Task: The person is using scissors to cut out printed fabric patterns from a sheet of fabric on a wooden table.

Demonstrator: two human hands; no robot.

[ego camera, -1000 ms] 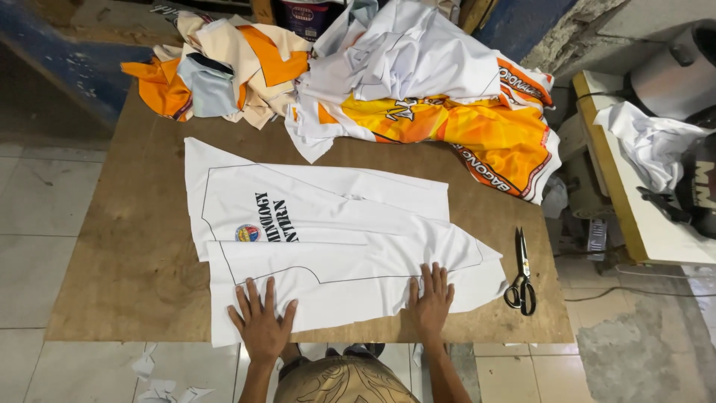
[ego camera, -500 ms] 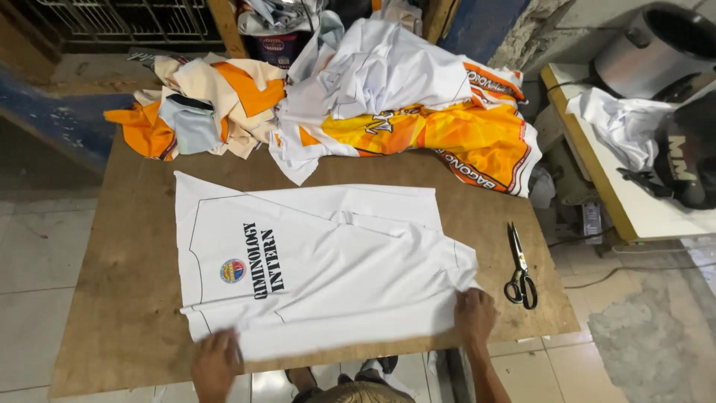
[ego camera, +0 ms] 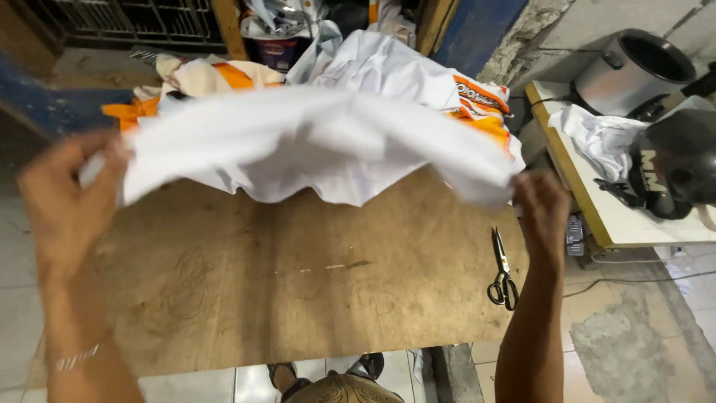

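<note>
The left hand (ego camera: pixel 63 198) is raised above the left side of the worktop (ego camera: pixel 283 276) with its fingers curled in, pinching the left edge of a white fabric piece (ego camera: pixel 313 142); the image is blurred there, so exactly how the fingers close cannot be told. The right hand (ego camera: pixel 543 213) is up at the other end, its fingers closed on the cloth's right corner. Between the two hands the white fabric piece hangs in the air, clear of the bare brown board, stretched wide and sagging in soft folds along its lower edge. It looks plain white from this side, thin and creased, and it hides much of what lies behind it. Beyond it, at the far edge of the worktop, sits a heap of orange and white garments (ego camera: pixel 470 104), partly covered by the lifted cloth. A pair of black-handled scissors (ego camera: pixel 502 270) lies near the right edge of the worktop, just beside the right forearm and apart from the cloth. To the right stands a separate white side table (ego camera: pixel 597 216) carrying a dark helmet (ego camera: pixel 682 164), a crumpled white cloth (ego camera: pixel 597 134) and a round metal pot (ego camera: pixel 634 71).
</note>
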